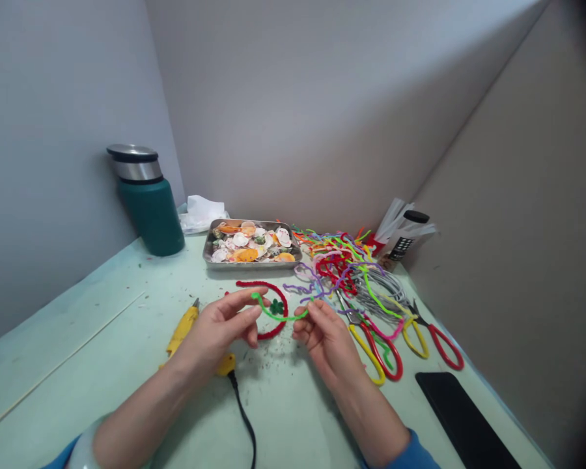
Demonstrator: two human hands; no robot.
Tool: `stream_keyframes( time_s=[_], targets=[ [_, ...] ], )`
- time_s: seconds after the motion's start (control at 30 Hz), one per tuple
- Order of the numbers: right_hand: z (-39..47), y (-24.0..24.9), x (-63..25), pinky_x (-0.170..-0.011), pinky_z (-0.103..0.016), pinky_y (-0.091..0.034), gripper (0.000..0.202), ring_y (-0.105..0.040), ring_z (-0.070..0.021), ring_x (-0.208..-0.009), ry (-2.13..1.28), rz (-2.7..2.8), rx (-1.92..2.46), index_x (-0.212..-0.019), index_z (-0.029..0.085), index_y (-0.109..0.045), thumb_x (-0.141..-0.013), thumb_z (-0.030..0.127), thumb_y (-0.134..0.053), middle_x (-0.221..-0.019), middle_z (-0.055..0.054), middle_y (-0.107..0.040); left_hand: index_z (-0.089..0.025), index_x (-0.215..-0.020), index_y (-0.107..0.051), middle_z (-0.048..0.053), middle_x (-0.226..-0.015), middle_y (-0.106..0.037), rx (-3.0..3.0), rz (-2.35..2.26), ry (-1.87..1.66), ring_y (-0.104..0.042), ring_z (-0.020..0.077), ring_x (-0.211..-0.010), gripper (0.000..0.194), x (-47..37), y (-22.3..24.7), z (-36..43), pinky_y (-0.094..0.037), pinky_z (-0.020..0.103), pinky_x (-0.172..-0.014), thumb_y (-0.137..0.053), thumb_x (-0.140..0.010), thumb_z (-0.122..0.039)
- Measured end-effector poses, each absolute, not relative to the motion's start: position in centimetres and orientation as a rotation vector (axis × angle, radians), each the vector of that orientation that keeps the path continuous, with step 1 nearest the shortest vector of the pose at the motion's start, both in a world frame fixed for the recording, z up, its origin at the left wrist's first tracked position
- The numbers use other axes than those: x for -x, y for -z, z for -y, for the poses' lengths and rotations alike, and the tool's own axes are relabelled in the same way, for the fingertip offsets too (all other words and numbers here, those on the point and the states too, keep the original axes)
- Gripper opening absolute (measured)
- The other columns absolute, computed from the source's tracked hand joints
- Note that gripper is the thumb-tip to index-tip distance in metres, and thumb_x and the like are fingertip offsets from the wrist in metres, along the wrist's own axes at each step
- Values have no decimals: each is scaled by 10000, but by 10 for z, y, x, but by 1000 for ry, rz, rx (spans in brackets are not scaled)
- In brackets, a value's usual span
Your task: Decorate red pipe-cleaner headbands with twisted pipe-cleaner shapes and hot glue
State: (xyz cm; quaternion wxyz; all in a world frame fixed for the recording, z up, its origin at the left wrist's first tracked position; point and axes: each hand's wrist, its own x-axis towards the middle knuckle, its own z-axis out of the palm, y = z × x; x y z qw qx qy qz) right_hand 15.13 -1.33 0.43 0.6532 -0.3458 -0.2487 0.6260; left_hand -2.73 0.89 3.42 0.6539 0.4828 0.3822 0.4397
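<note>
A bright green pipe cleaner [279,318], bent in a shallow curve, spans the gap between my hands. Its left end is pinched by my left hand [229,319], near the fingertips. The thumb and fingers of my right hand [325,332] close on its other end. Behind it on the table lies a red pipe cleaner [264,284] curved into an open ring, partly hidden by my left hand. A small dark green flower shape [276,307] shows inside that curve. Under my left forearm is a yellow glue gun [183,331], its black cord running toward me.
Behind my hands stands a metal tray [239,266] of painted discs. Tangled pipe cleaners [344,270] lie to the right, with two pairs of scissors [378,348] and a black phone [461,417]. A green bottle [151,212], a thin stick [63,361] and a jar [405,238] stand or lie around.
</note>
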Motion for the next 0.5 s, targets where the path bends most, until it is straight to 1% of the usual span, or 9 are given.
stream_keyframes(
  time_s=[0.03,0.1,0.2,0.3,0.37,0.43,0.5],
  targets=[
    [14,-4,-149,-498,-203,-528,200,-625,-107,-536,-1439,578,795,-745,162,-550,-719,262,-721,-703,-14,-672,-188,-1042,-649,56,-993,-650,-1096,-861,-1010,-541,58,-493,305,27,-35,-8,-484,220,-540,-658,-753,-284],
    [15,-2,-146,-489,-196,-514,202,-616,-101,-524,-1468,587,808,-751,166,-544,-728,273,-714,-709,-12,-674,-170,-995,-675,59,-929,-673,-1065,-844,-1039,-550,66,-498,268,27,-36,-7,-493,223,-555,-660,-753,-285],
    [15,-2,-146,-464,-187,-487,213,-571,-80,-479,-1485,540,783,-744,177,-533,-719,270,-722,-694,10,-665,-146,-947,-692,65,-828,-696,-971,-797,-1025,-609,106,-559,247,27,-37,-7,-514,227,-573,-693,-726,-257],
    [13,-2,-149,-447,-183,-465,212,-535,-70,-463,-1510,452,716,-742,188,-534,-701,254,-731,-678,34,-653,-142,-960,-683,85,-863,-708,-920,-754,-994,-669,160,-692,278,27,-36,-7,-543,241,-630,-725,-691,-199],
    [12,-2,-150,-451,-179,-459,203,-532,-67,-471,-1537,401,680,-747,194,-538,-699,245,-729,-696,33,-661,-146,-946,-671,90,-886,-709,-923,-742,-991,-681,184,-752,266,26,-36,-7,-551,254,-660,-727,-689,-184],
    [11,0,-151,-460,-173,-456,190,-531,-62,-480,-1559,358,657,-747,195,-543,-702,236,-723,-721,27,-670,-145,-893,-657,91,-877,-709,-935,-749,-996,-685,190,-758,203,26,-35,-7,-553,252,-651,-716,-705,-198],
    [11,1,-150,-457,-166,-443,179,-518,-57,-474,-1577,324,635,-740,193,-546,-705,229,-718,-720,24,-669,-140,-842,-642,86,-841,-710,-942,-767,-1005,-685,176,-713,157,25,-35,-7,-549,244,-626,-703,-724,-222]
  ],
)
